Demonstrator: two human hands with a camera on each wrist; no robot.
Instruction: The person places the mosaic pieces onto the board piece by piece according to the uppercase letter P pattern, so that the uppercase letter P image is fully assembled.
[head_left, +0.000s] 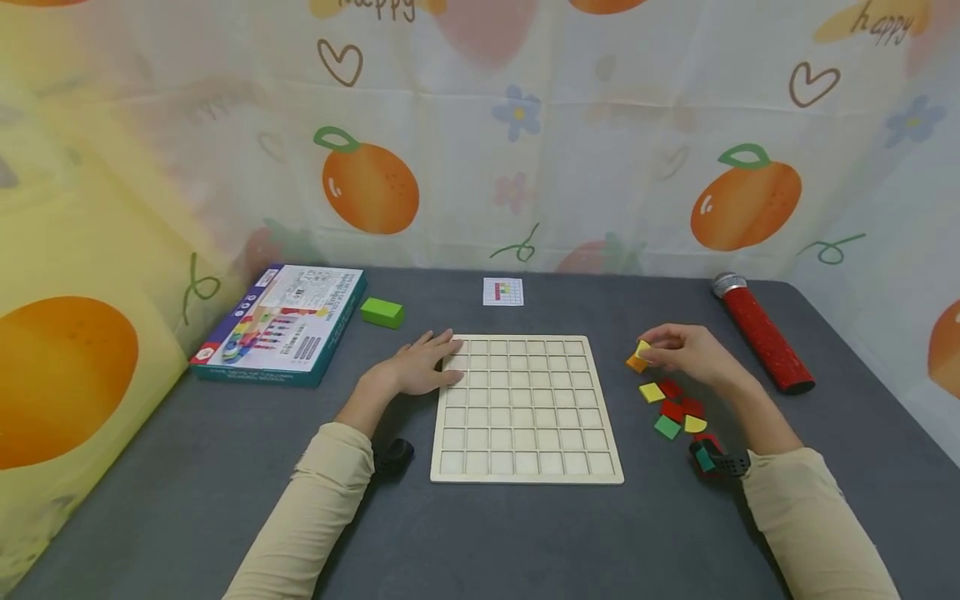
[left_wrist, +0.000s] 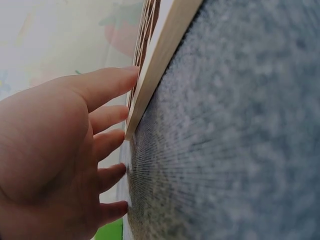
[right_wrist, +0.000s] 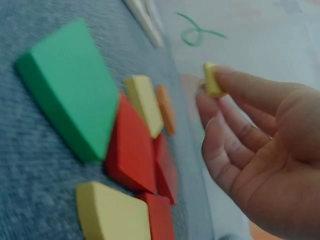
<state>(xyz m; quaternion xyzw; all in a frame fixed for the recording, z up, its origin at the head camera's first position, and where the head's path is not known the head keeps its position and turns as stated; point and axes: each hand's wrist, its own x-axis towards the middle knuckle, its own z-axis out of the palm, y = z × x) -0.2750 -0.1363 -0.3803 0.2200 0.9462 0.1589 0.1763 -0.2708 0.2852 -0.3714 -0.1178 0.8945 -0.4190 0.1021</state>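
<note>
A pale wooden grid board (head_left: 525,408) lies flat in the middle of the grey table, its cells bare. My left hand (head_left: 422,367) rests flat beside the board's far left corner, fingers straight against the board's edge (left_wrist: 150,85). My right hand (head_left: 678,350) hovers to the right of the board and pinches a small yellow piece (right_wrist: 212,80) at its fingertips, just above an orange piece (head_left: 637,362). Below that hand lies a loose cluster of yellow (head_left: 651,392), red (head_left: 672,410) and green (head_left: 667,427) foam pieces; the green piece (right_wrist: 70,110) looms large in the right wrist view.
A blue game box (head_left: 283,321) lies at the far left, with a green block (head_left: 382,312) beside it. A small pattern card (head_left: 503,292) sits behind the board. A red tube (head_left: 761,337) lies at the far right. Fruit-print curtains wall the table.
</note>
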